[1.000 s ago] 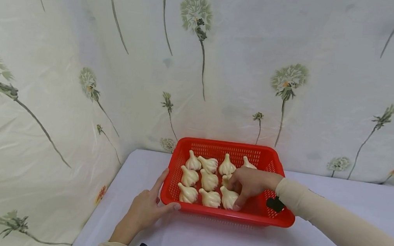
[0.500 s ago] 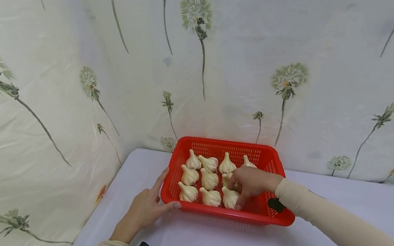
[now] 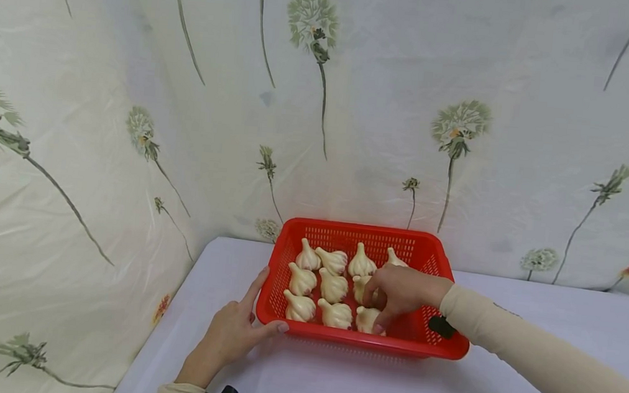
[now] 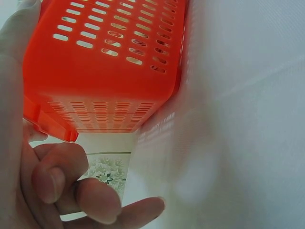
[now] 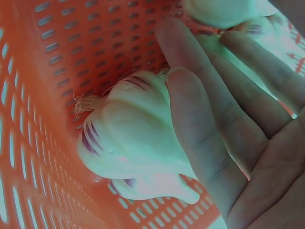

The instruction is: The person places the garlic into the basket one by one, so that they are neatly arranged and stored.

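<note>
A red perforated basket (image 3: 365,228) holds rows of cream garlic bulbs. My right hand (image 3: 404,288) reaches in from the right. It pinches the right-hand garlic bulb (image 3: 365,318) of the front row, thumb on its right side. Part of the middle-row bulb (image 3: 359,288) is hidden behind these fingers. In the right wrist view, the fingers (image 5: 190,124) lie beside a large garlic bulb (image 5: 136,129) with purple streaks and dry roots. Against the basket's front left corner rests my left hand (image 3: 229,336), thumb and index finger spread along the rim. Its other fingers (image 4: 100,200) hang loosely.
A white-covered table (image 3: 326,385) carries the basket. Behind it rises a wall sheet (image 3: 376,133) printed with dandelions. More garlic bulbs (image 3: 333,285) fill the left and middle of the basket. Red basket floor shows near its front right corner.
The garlic bulb under my right hand has turned and shifted slightly right, its stem now lower. My left hand stays in place on the basket's corner.
</note>
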Tool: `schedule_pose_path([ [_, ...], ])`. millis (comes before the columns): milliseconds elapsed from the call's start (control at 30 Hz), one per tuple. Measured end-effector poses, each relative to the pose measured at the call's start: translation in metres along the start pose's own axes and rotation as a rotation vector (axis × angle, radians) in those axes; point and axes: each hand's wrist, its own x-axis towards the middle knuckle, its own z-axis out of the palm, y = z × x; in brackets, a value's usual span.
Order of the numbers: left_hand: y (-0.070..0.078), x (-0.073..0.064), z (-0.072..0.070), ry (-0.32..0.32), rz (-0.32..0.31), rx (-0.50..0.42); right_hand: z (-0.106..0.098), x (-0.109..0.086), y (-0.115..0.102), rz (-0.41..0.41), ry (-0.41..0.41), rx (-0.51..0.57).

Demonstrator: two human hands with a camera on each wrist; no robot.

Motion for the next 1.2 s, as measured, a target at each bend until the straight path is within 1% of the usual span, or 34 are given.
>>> schedule_pose_path([
  [133,0.0005,0.0004,-0.0001,0.002,-0.003,0.001,-0.0004,-0.0001,-0.0002,-0.011,-0.004,0.029],
  [267,0.0013,0.0006,-0.0002,-0.003,-0.009,0.005,0.0002,-0.0009,-0.0007,-0.02,-0.004,0.025],
  [433,0.0021,0.0003,-0.0001,-0.015,-0.02,0.001,0.0001,-0.0024,-0.0001,-0.035,0.008,-0.017],
  [600,0.0017,-0.0002,-0.0002,-0.018,-0.022,-0.004,-0.0011,-0.0033,0.0009,-0.024,0.049,-0.069],
  [700,0.001,-0.0004,-0.0002,-0.016,-0.019,-0.005,-0.0017,-0.0043,0.0011,-0.021,0.068,-0.073],
  [800,0.0004,-0.0004,0.0003,-0.015,-0.017,-0.006,-0.0008,-0.0047,0.002,-0.02,0.07,-0.055],
  [933,0.0004,-0.0003,0.0008,-0.014,-0.019,-0.006,0.0012,-0.0045,0.0026,-0.027,0.054,-0.017],
  [1200,0.0008,0.0004,0.0005,-0.01,-0.024,0.002,0.0019,-0.0054,0.0003,-0.033,0.034,0.025],
])
